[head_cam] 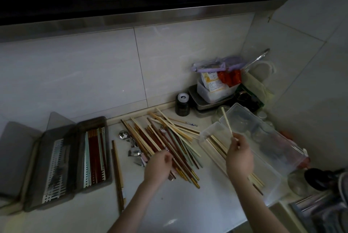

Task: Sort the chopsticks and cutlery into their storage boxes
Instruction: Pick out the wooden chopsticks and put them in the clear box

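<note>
A pale chopstick (226, 122) pinched upright by the right hand (239, 157) over the clear box (263, 174), the mixed chopstick pile (167, 140) gripped under curled left hand (157, 167) fingers, grey box (56, 157) well left.

Both bare forearms reached forward from the lower edge of the view. The left hand (159, 167) lay palm down, fingers curled low around a chopstick (174, 159) in the pile. The right hand (239, 154) was raised, back toward the camera, thumb and fingertips pinching the lower end of a pale chopstick (227, 121) held nearly upright.
</note>
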A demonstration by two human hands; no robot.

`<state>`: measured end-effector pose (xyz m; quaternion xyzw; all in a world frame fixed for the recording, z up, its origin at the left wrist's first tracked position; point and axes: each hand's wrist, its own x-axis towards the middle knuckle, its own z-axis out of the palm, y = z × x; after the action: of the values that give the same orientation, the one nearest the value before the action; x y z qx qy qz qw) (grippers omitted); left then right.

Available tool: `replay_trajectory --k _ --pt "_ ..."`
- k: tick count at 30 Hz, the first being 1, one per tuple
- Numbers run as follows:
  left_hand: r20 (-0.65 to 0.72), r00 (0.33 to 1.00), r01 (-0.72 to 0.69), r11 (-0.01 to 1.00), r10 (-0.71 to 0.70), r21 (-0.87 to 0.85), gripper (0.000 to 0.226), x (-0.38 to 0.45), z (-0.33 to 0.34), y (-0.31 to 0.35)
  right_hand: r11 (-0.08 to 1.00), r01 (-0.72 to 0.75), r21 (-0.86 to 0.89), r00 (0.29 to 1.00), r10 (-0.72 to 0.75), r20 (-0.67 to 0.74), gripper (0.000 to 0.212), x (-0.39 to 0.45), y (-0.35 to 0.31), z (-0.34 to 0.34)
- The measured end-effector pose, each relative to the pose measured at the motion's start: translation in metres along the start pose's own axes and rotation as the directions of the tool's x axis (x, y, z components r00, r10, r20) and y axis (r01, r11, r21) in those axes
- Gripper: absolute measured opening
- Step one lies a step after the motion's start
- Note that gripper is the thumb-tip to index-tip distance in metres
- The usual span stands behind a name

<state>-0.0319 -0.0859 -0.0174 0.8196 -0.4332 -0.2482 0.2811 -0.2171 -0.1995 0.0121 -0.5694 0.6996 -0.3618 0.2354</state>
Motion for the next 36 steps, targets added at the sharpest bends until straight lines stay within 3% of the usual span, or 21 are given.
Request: replay_trajectory --k 3,7,11,15,19,21,23,26,30,34,36 --pt "-0.101 0.995 0.040 0.983 -0.022 0.178 0.016 0.008 -0.005 -0.019 0.977 0.055 -0.208 0.998 -0.054 0.009 0.026 0.010 0.021 -0.008" --pt "0.002 0.995 0.094 0.940 -0.100 0.329 0.043 0.018 -0.002 -0.034 0.929 0.077 -0.363 0.978 0.001 0.210 0.036 0.012 0.048 -0.006" --pt "0.045 0.990 0.117 0.957 -0.134 0.265 0.040 0.022 -0.001 -0.032 0.973 0.041 -0.229 0.857 0.084 0.509 0.040 0.025 0.056 0.001" --pt "-0.002 0.987 0.161 0.969 -0.163 0.186 0.031 0.026 -0.005 -0.027 0.957 0.059 -0.284 0.766 0.139 0.628 0.031 0.045 0.060 -0.001" --pt "0.070 0.977 0.185 0.964 -0.202 0.190 0.028 0.028 -0.012 -0.025 0.906 0.075 -0.417 0.787 0.203 0.582 0.013 0.047 0.073 -0.008" --pt "0.117 0.964 0.220 0.965 -0.237 0.142 0.024 0.026 -0.013 -0.024 0.903 0.095 -0.419 0.820 0.168 0.547 0.011 0.042 0.074 -0.009" --pt "0.077 0.950 0.301 0.952 -0.304 0.049 0.024 0.024 -0.013 -0.023 0.912 0.136 -0.386 0.839 0.101 0.534 0.014 0.040 0.072 -0.009" --pt "0.032 0.914 0.406 0.907 -0.405 -0.113 0.024 0.020 -0.013 -0.027 0.938 0.167 -0.303 0.803 0.049 0.594 0.021 0.046 0.069 -0.009" --pt "0.087 0.858 0.509 0.817 -0.506 -0.270 0.019 0.021 -0.013 -0.032 0.919 0.238 -0.315 0.772 0.018 0.635 0.015 0.046 0.074 -0.010" --pt "0.137 0.818 0.553 0.697 -0.559 -0.456 0.025 0.028 -0.005 -0.040 0.949 0.165 -0.268 0.876 -0.016 0.482 0.023 0.033 0.067 -0.008" --pt "0.071 0.841 0.499 0.720 -0.536 -0.482 0.032 0.027 -0.002 -0.038 0.931 0.190 -0.311 0.944 -0.086 0.319 0.028 0.021 0.053 -0.006"
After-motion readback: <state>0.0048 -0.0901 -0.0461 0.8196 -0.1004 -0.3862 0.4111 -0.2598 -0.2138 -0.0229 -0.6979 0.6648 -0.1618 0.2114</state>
